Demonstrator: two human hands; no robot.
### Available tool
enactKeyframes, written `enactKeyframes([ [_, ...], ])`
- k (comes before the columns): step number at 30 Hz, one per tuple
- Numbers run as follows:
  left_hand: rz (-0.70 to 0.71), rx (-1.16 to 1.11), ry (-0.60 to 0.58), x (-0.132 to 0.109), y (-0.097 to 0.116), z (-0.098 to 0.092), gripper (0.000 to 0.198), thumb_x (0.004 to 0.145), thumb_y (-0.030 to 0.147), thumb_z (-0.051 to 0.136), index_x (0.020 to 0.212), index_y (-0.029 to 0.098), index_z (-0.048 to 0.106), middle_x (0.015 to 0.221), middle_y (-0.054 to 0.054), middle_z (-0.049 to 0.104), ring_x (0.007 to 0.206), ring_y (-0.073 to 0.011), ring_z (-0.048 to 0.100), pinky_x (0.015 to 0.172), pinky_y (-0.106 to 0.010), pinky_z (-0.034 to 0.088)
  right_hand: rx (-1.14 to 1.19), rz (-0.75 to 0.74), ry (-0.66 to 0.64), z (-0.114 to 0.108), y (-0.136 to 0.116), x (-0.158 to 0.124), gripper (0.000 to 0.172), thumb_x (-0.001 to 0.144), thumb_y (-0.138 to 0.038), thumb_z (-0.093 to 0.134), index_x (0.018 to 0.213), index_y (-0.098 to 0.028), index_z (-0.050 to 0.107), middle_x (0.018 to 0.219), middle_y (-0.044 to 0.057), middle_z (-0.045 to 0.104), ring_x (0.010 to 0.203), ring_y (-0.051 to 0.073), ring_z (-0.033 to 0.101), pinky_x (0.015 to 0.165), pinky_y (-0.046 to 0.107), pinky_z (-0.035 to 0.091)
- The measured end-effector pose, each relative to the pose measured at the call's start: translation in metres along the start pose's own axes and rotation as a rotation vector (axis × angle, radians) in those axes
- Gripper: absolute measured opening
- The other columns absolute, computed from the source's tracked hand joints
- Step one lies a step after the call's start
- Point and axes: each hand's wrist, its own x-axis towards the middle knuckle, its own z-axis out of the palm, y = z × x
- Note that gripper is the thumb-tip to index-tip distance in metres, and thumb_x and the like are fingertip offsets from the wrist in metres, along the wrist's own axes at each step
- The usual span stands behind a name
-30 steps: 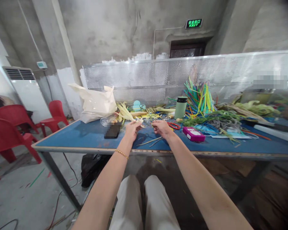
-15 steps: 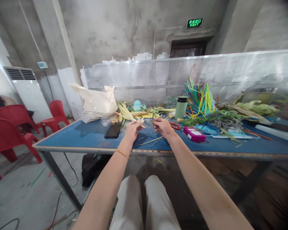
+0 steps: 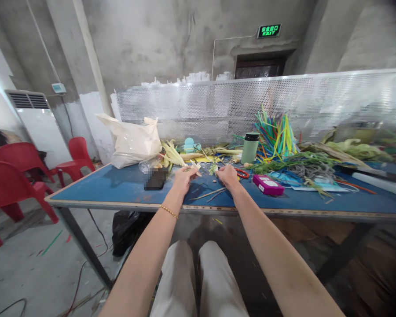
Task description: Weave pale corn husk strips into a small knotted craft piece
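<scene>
My left hand [image 3: 183, 178], a gold bead bracelet at its wrist, is closed on a pale strip of husk [image 3: 195, 168] that pokes out past the fingertips. To its right, my right hand [image 3: 228, 177] pinches a small green-and-white plant piece [image 3: 213, 169], which points left toward the other hand. Both hands are just over the front part of the blue table [image 3: 119, 187]. Thin dry stalks [image 3: 207, 194] lie between the wrists. Behind my right fingers are the red handles of what look like scissors [image 3: 242, 173].
A cream bag [image 3: 135, 143] and a dark phone-like object [image 3: 155, 179] are on the left. Rightward stand a green tumbler [image 3: 250, 149], a purple box [image 3: 268, 185] and colourful strips [image 3: 279, 136]. Corn husks [image 3: 173, 153] lie behind my hands. A perforated metal screen [image 3: 185, 105] borders the back.
My right hand has shifted slightly right and down. The green piece in it, upright before, now leans left and sits lower. My left hand has barely moved.
</scene>
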Motion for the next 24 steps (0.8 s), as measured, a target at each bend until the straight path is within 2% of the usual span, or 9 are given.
enactKeyframes([
  [2, -0.006, 0.014, 0.001, 0.001, 0.0, 0.0, 0.033, 0.05, 0.021, 0.089, 0.073, 0.011, 0.067, 0.063, -0.003, 0.066, 0.057, -0.014, 0.062, 0.065, -0.03, 0.049, -0.146, -0.026, 0.167, -0.001, -0.005, -0.002, 0.008, 0.073, -0.024, 0.065, 0.073, -0.017, 0.066, 0.083, 0.014, 0.07, 0.087, 0.028, 0.067, 0.075, 0.037, 0.051],
  [4, -0.017, 0.017, 0.01, 0.001, 0.0, 0.0, 0.033, 0.048, 0.019, 0.089, 0.072, 0.011, 0.067, 0.064, -0.003, 0.066, 0.057, -0.0137, 0.062, 0.065, -0.03, 0.048, -0.072, -0.134, 0.147, -0.001, -0.013, -0.005, 0.015, 0.08, -0.028, 0.06, 0.08, -0.016, 0.068, 0.091, 0.014, 0.071, 0.091, 0.027, 0.066, 0.08, 0.037, 0.05],
  [5, -0.022, 0.015, 0.014, 0.001, 0.001, 0.001, 0.033, 0.048, 0.018, 0.089, 0.071, 0.012, 0.067, 0.063, -0.002, 0.066, 0.056, -0.0134, 0.062, 0.065, -0.029, 0.048, 0.018, -0.181, 0.052, -0.001, -0.017, -0.007, 0.019, 0.082, -0.032, 0.059, 0.078, -0.016, 0.068, 0.085, 0.012, 0.071, 0.085, 0.025, 0.066, 0.076, 0.034, 0.051],
  [8, -0.028, 0.016, 0.008, -0.001, 0.002, 0.002, 0.03, 0.049, 0.018, 0.087, 0.069, 0.012, 0.066, 0.061, -0.001, 0.065, 0.055, -0.012, 0.06, 0.064, -0.028, 0.047, 0.323, -0.213, -0.369, 0.002, -0.027, -0.015, 0.036, 0.081, -0.052, 0.062, 0.081, -0.016, 0.069, 0.072, 0.005, 0.067, 0.064, 0.018, 0.06, 0.055, 0.029, 0.048],
  [11, -0.057, 0.033, -0.03, -0.004, 0.004, 0.004, 0.028, 0.05, 0.017, 0.085, 0.067, 0.013, 0.064, 0.059, -0.001, 0.064, 0.055, -0.0114, 0.059, 0.064, -0.027, 0.047, 0.493, -0.291, -0.524, 0.003, -0.031, -0.022, 0.038, 0.072, -0.055, 0.073, 0.077, -0.018, 0.065, 0.064, 0.0, 0.061, 0.057, 0.013, 0.053, 0.05, 0.025, 0.043],
  [15, -0.134, 0.042, -0.054, -0.008, 0.006, 0.006, 0.026, 0.05, 0.01, 0.082, 0.064, 0.014, 0.06, 0.056, 0.0, 0.063, 0.052, -0.0107, 0.058, 0.061, -0.026, 0.047, 0.551, -0.324, -0.523, 0.003, -0.033, -0.026, 0.041, 0.067, -0.053, 0.078, 0.066, -0.018, 0.057, 0.056, -0.003, 0.055, 0.05, 0.011, 0.046, 0.05, 0.025, 0.04],
  [18, -0.177, 0.041, -0.047, -0.007, 0.006, 0.006, 0.024, 0.054, 0.008, 0.08, 0.063, 0.014, 0.059, 0.055, 0.0, 0.062, 0.05, -0.0103, 0.057, 0.06, -0.025, 0.048, 0.525, -0.33, -0.509, 0.003, -0.035, -0.027, 0.038, 0.066, -0.051, 0.079, 0.071, -0.018, 0.06, 0.058, -0.003, 0.056, 0.051, 0.011, 0.046, 0.05, 0.025, 0.038],
  [21, -0.19, 0.056, -0.031, -0.004, 0.003, 0.003, 0.022, 0.058, 0.01, 0.081, 0.063, 0.014, 0.059, 0.055, -0.001, 0.063, 0.049, -0.0102, 0.057, 0.062, -0.026, 0.049, 0.481, -0.362, -0.429, 0.006, -0.036, -0.025, 0.035, 0.058, -0.043, 0.085, 0.073, -0.018, 0.063, 0.062, -0.002, 0.057, 0.056, 0.012, 0.048, 0.054, 0.025, 0.038],
  [24, -0.2, 0.062, -0.044, -0.002, 0.002, 0.002, 0.02, 0.061, 0.01, 0.081, 0.066, 0.013, 0.062, 0.058, -0.003, 0.065, 0.05, -0.0108, 0.059, 0.066, -0.028, 0.052, 0.513, -0.32, -0.412, 0.011, -0.035, -0.022, 0.037, 0.052, -0.04, 0.088, 0.07, -0.019, 0.063, 0.064, -0.001, 0.06, 0.061, 0.014, 0.052, 0.058, 0.026, 0.041],
])
